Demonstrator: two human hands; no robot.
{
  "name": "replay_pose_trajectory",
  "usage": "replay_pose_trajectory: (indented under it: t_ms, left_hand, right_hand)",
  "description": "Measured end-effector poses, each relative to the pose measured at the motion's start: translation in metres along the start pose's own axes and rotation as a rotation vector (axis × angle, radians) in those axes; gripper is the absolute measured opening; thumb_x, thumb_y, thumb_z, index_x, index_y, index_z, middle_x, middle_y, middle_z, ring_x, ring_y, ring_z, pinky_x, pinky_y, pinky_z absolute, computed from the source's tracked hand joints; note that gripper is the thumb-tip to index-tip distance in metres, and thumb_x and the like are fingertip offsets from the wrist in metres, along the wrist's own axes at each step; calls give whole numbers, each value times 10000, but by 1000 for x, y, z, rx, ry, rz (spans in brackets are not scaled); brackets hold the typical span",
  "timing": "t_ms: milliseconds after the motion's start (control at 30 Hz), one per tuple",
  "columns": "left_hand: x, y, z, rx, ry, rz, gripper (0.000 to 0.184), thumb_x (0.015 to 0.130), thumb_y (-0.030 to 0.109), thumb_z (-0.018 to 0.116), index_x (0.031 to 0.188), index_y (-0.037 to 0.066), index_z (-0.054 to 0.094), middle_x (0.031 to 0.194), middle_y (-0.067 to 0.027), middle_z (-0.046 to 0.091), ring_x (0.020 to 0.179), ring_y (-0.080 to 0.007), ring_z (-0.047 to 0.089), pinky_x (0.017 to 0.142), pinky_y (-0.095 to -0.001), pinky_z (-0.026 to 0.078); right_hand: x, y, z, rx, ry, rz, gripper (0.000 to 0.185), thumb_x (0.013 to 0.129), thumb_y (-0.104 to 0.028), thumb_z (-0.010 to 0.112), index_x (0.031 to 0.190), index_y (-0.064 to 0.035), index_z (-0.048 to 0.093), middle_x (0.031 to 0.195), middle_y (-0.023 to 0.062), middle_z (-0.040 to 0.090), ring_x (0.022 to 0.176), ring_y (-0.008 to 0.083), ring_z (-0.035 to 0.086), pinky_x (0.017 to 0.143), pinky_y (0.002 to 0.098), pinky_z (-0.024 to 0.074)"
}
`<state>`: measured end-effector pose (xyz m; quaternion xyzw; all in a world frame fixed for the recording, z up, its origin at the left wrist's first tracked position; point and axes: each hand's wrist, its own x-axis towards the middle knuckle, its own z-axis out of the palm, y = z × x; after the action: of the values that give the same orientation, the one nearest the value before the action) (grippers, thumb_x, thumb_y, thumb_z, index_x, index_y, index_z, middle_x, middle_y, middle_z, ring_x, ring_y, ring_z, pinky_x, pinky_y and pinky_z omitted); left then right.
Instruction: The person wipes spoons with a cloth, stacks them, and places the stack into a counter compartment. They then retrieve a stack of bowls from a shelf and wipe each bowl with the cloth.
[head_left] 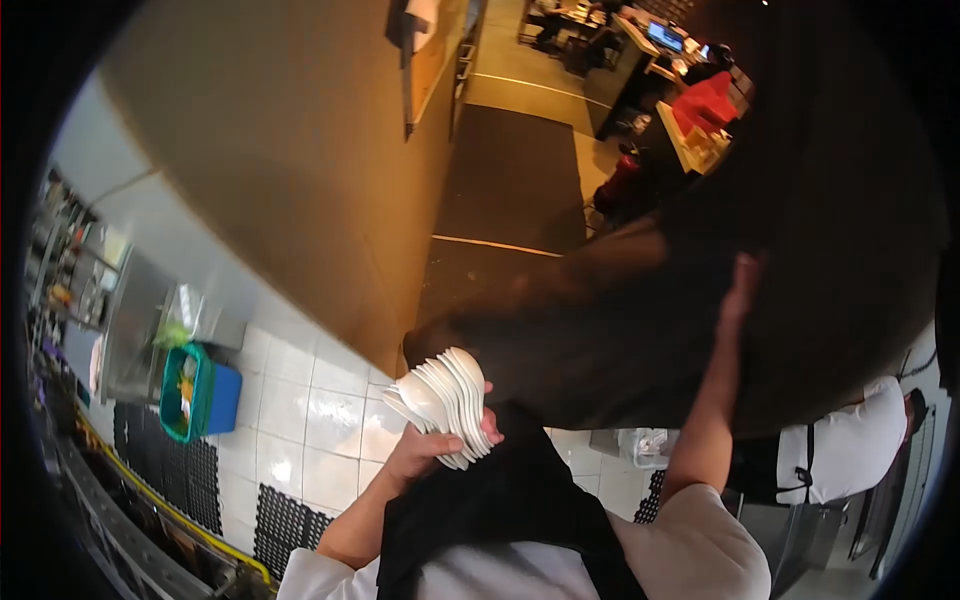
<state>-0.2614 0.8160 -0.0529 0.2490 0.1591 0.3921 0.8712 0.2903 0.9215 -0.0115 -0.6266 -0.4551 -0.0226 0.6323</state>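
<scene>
A stack of white spoons (440, 395) is held in my left hand (428, 448), the thumb across the handles at the near end and fingertips showing on the far side. My right hand (741, 285) is stretched out forward at the right and lies against a large dark curtain (620, 330). The fingers of that hand look straight, and nothing shows in it. The curtain spreads from beside the spoons across to the right side.
Beyond the curtain lies a dark mat (512, 170) between a wall (290, 150) and a counter (690, 140). A blue bin (224, 398) stands on the tiled floor at left. A co-worker in white (845, 445) is at the right.
</scene>
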Motion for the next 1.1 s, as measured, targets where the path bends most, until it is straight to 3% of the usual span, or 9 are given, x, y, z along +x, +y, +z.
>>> replay_pose_trajectory:
  t_ms: [100,167,500,600,667,733,767,900,1100]
  left_hand:
    - [35,-6,-9,3,-104,-69,797,736,128,770,1415,-23,382,1065,-146,631,1015,-285,651,937,-438,520]
    - [64,-5,-12,30,-128,-120,805,714,117,762,1412,-14,383,1039,-152,623,1014,-284,637,956,-467,508]
    - [269,46,-8,37,-288,-200,833,664,115,673,1430,-9,368,1038,-186,611,1036,-295,596,1006,-497,465]
    - [315,61,-6,48,-329,-172,841,665,114,677,1435,-9,362,1044,-181,610,1033,-292,594,1007,-492,456]
    - [334,58,-16,12,-336,-168,834,687,112,681,1444,-12,352,1064,-181,610,1040,-309,601,1008,-491,445]
    - [358,61,-19,-61,-325,-197,819,718,115,681,1450,-19,340,1083,-186,610,1049,-336,612,1009,-494,438]
    - [372,58,-26,-94,-336,-193,803,738,114,671,1452,-31,332,1106,-197,612,1060,-357,620,1014,-502,436]
    - [433,62,-44,-146,-362,-266,769,763,76,686,1444,-37,346,1158,-186,620,1097,-332,624,982,-461,471]
    - [555,83,-94,-94,-510,-340,745,777,78,689,1435,-38,360,1165,-183,620,1105,-320,624,973,-450,480]
  right_hand:
    - [-3,-74,-53,-341,218,-9,568,975,-348,563,1416,-7,452,1486,143,418,1357,238,404,1135,364,295]
    - [11,-68,-81,-144,6,169,573,986,-393,515,1421,-24,460,1441,194,470,1370,260,409,1143,377,294]
    - [104,-85,-15,-205,81,15,602,974,-404,540,1461,-77,405,1530,157,344,1405,288,352,1148,445,293]
    - [154,-34,-61,-544,274,-308,628,984,-384,543,1483,-55,351,1517,159,366,1395,303,362,1146,445,303]
    - [171,-12,-108,-1420,445,-548,586,940,-194,651,1422,25,400,1419,195,461,1314,282,457,1096,386,370]
    - [171,-74,-23,-770,917,-508,560,932,-145,661,1396,48,414,1352,212,510,1248,312,508,1071,398,395]
    - [168,-73,-11,-1046,986,-664,519,937,-136,648,1375,40,434,1288,216,548,1171,314,548,1024,405,430]
    - [135,-54,90,-897,238,-556,289,917,-35,585,1203,8,587,1155,139,607,1094,264,563,968,373,433]
    - [140,45,207,-123,-61,66,481,786,-17,676,1255,-27,571,1169,79,590,1071,191,575,960,328,462]
